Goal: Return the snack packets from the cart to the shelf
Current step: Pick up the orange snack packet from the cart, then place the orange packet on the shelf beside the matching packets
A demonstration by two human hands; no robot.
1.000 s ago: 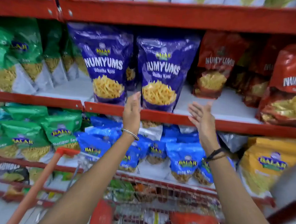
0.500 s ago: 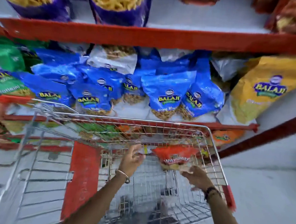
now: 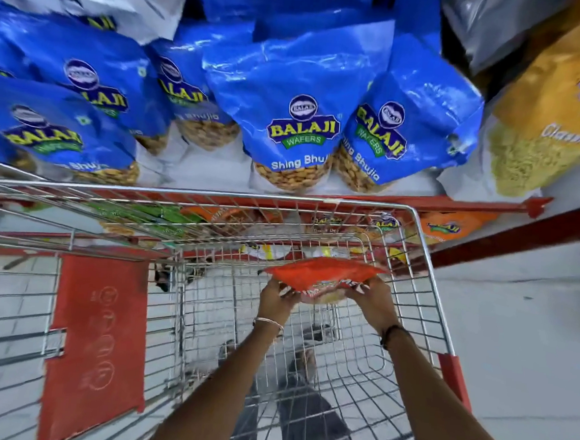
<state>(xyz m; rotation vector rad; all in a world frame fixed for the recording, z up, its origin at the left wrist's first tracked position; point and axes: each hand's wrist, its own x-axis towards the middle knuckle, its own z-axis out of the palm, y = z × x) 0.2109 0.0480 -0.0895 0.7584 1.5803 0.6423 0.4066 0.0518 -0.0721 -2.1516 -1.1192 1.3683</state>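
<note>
A red snack packet (image 3: 319, 275) hangs inside the wire cart (image 3: 417, 249), held between both hands. My left hand (image 3: 278, 299) grips its lower left edge and my right hand (image 3: 370, 301) grips its lower right edge. The packet sits a little below the cart's front rim, tilted with its top toward the shelf. The red-edged shelf (image 3: 454, 204) stands right behind the cart, filled with blue Balaji packets (image 3: 289, 116).
A yellow packet (image 3: 557, 111) leans at the shelf's right end. Orange and green packets (image 3: 449, 227) lie on a lower shelf behind the cart mesh. The cart's red child-seat flap (image 3: 96, 337) is at left. Grey floor lies to the right.
My hands dropped from the upper shelf with the purple packets into the cart. Both have closed on the red packet and lifted it slightly; the view tilted down.
</note>
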